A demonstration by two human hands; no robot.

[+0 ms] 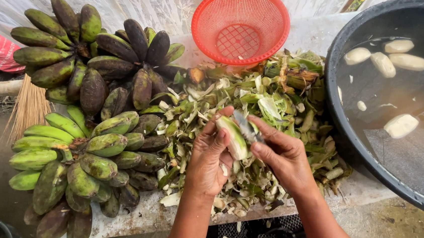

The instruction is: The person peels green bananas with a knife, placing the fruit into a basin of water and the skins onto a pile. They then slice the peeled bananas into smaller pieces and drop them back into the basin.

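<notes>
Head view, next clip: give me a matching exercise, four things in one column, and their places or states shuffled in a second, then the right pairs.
Things
1. red basket
2. peeled bananas
3. half-peeled banana
4. green banana bunches

Places or states
A. floating in water in the black tub
B. held in the left hand, with the knife in the right hand against it
C. lying unpeeled on the left side of the bench
D. tipped on its side behind the heap of peels

Pairs: 1-D, 2-A, 3-B, 4-C
</notes>
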